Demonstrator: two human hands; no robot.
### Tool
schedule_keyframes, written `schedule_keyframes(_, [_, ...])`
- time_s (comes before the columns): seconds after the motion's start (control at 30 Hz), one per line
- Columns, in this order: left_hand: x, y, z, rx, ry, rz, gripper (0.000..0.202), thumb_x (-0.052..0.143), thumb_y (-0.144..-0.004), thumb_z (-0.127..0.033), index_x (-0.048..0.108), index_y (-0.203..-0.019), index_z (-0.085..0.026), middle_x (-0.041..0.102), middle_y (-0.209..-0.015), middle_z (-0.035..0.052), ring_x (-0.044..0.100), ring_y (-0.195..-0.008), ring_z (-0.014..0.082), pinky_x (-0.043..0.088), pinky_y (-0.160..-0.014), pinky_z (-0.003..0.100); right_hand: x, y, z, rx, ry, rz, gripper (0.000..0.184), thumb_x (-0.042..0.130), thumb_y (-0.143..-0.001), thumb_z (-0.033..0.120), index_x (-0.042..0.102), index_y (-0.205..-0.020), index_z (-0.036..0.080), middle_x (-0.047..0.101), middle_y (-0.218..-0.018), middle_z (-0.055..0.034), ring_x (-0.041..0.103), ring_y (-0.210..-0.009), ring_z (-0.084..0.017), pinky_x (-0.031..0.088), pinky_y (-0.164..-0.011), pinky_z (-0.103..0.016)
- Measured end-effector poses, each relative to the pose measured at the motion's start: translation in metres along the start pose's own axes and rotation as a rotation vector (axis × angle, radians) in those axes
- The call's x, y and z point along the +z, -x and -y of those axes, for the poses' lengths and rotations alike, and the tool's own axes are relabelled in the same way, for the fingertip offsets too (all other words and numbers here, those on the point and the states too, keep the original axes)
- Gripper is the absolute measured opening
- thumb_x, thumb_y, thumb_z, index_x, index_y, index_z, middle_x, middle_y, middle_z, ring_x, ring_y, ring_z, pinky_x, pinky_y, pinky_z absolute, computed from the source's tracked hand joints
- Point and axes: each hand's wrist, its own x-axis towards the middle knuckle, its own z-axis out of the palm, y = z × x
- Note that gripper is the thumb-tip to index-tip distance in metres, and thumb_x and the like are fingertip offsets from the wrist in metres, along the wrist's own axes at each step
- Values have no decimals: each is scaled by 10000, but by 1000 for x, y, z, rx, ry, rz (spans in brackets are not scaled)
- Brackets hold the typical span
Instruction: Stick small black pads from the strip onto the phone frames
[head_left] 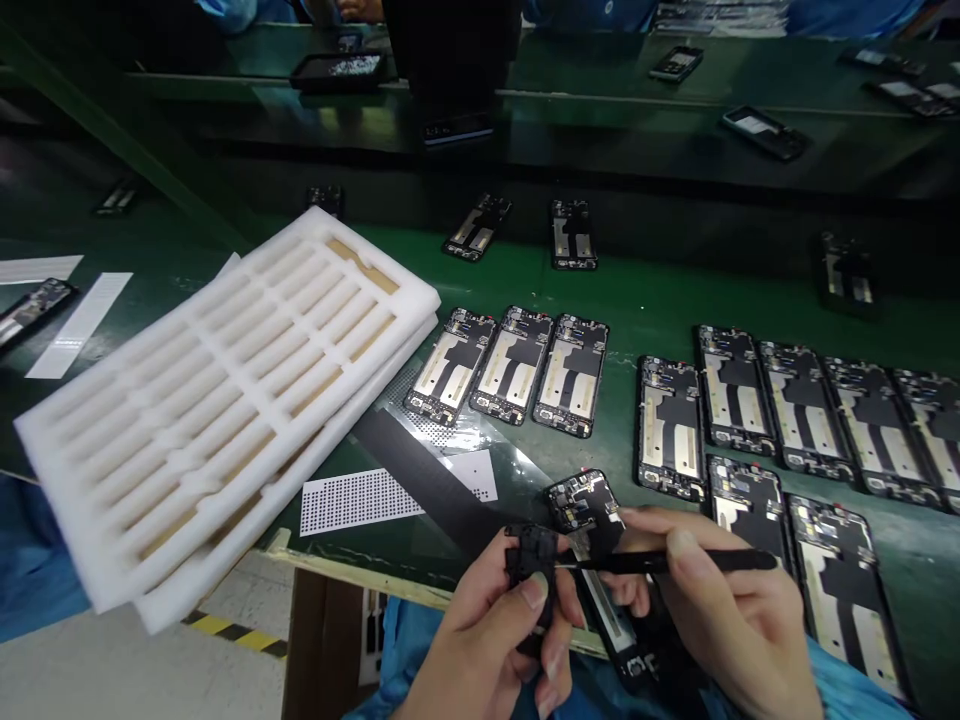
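Observation:
My left hand (502,625) grips a small black plastic phone part (534,560) between thumb and fingers, just above the bench's front edge. In my right hand (712,590) is a pair of black tweezers (675,562), held like a pen, its tip touching or very near the part's right side. Beneath both hands lies an opened phone (592,500), tilted, its middle partly covered by my fingers. A dark strip (427,475) and a white sheet of black dots (360,502) lie left of my hands.
Two stacked white foam trays (247,340) overhang the bench edge at left. Three opened phones (514,365) lie ahead; several more (735,385) stand in rows at right. A green shelf (585,75) crosses the back, with phones on it. People in blue sit beyond.

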Motion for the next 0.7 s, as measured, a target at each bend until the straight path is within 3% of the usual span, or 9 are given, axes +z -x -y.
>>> schedule_keyframes(0.1, [3,1,2,-12,-21,13,216,597,-991,-297,665,-1178,-212,654,-896,32,509,-559,49,382,-509,199,3,9,8,92,-103,43,311,672,-958,486,833,-973,219,778,-748,-49,677,-547,-146,589,-542,-205])
schedule_keyframes(0.33, [7,5,5,-43,-78,34,207,613,-982,-334,659,-1149,-220,631,-890,17,496,-559,45,386,-517,196,2,14,11,63,-103,64,257,672,-963,472,839,-1004,280,808,-851,-27,706,-590,-126,597,-568,-167])
schedule_keyframes(0.57, [7,8,12,-11,-129,53,180,575,-999,-327,643,-1127,-219,626,-876,12,487,-544,46,382,-513,200,-4,21,6,-115,-7,65,216,629,-1007,405,821,-1069,328,826,-946,-1,732,-641,-113,599,-585,-141])
schedule_keyframes(0.7, [10,8,14,32,-152,46,211,546,-1007,-316,658,-1115,-172,636,-863,33,485,-541,51,385,-511,204,-7,29,0,-241,119,62,234,584,-1031,410,799,-1117,382,822,-1014,29,775,-897,-148,622,-807,-184])
